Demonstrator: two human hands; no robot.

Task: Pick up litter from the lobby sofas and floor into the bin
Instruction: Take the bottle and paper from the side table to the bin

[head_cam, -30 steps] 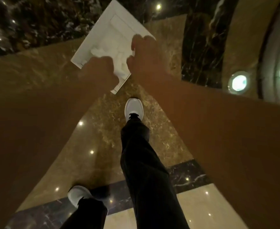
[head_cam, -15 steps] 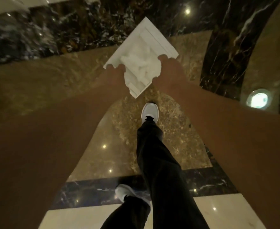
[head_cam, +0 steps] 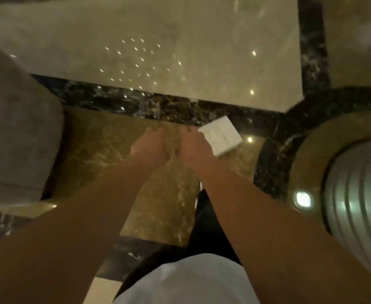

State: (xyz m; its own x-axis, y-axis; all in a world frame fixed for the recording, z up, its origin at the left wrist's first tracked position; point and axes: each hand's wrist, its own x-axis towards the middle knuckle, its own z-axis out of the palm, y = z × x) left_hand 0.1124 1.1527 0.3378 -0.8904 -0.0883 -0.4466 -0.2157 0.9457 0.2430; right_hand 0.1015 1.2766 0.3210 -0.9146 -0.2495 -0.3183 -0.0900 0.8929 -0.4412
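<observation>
A white flat box (head_cam: pixel 220 138) hangs over the marble floor just right of centre, tilted. My right hand (head_cam: pixel 194 147) is closed on its left edge. My left hand (head_cam: pixel 149 145) is close beside the right one, apart from the box, with its fingers curled downward. Motion blur hides whether anything is inside it. The box shows a plain face, and its contents are hidden.
A grey sofa arm (head_cam: pixel 15 128) fills the left side. A ribbed silvery cylinder (head_cam: pixel 360 205) stands at the right, with a round floor light (head_cam: pixel 303 198) beside it. The polished floor has dark marble bands (head_cam: pixel 158 104) between beige and brown slabs. My dark trouser leg (head_cam: pixel 206 216) is below my hands.
The view has swung round to the sofa and the silvery cylinder. My left hand has come off the box, which my right hand alone now holds, further right and turned over.
</observation>
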